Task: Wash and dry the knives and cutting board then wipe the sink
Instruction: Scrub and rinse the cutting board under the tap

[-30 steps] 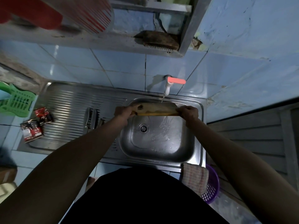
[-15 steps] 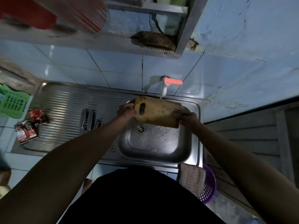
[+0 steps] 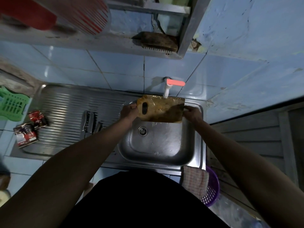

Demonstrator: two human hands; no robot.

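Observation:
A wet wooden cutting board (image 3: 162,109) with a slot handle at its left end is held flat-faced towards me over the steel sink basin (image 3: 158,145), right under the white tap (image 3: 166,91) with a red lever. My left hand (image 3: 129,111) grips the board's left end and my right hand (image 3: 191,113) grips its right end. Water runs onto the board's top edge. Knives (image 3: 91,122) lie side by side on the ribbed drainboard, left of the basin.
Red packets (image 3: 30,127) lie at the drainboard's left end, beside a green plastic basket (image 3: 11,104). A checked cloth (image 3: 195,180) hangs over the sink's front right corner above a purple basket (image 3: 212,190). A scrub brush (image 3: 156,41) rests on the ledge above.
The board went from edge-on to face-up towards me and rose closer under the tap. Both hands kept their grip on its ends.

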